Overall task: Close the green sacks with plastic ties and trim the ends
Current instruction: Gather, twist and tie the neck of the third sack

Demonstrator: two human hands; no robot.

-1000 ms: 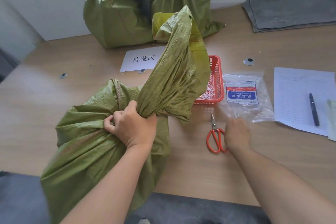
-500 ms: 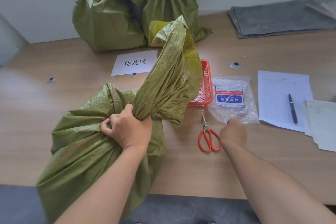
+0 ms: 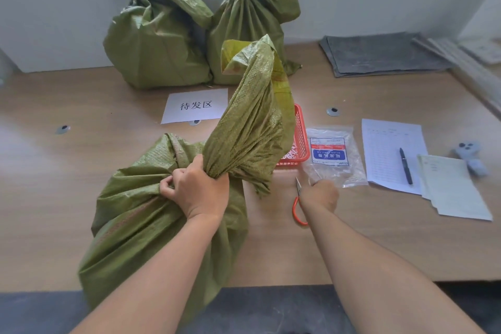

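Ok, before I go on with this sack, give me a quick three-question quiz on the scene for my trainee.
1. True or false: the left hand grips the gathered neck of the near green woven sack.
2. Which lies nearer the right hand: the orange-handled scissors or the black pen?
3. How many other green sacks stand by the white wall?
Key: 1 true; 2 the scissors; 3 two.

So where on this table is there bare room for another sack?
Bare wood left of the held green woven sack, below the white paper sign, is free; also the near-right edge. Crowded right of it: red plastic basket, clear tie bag, orange-handled scissors, papers.
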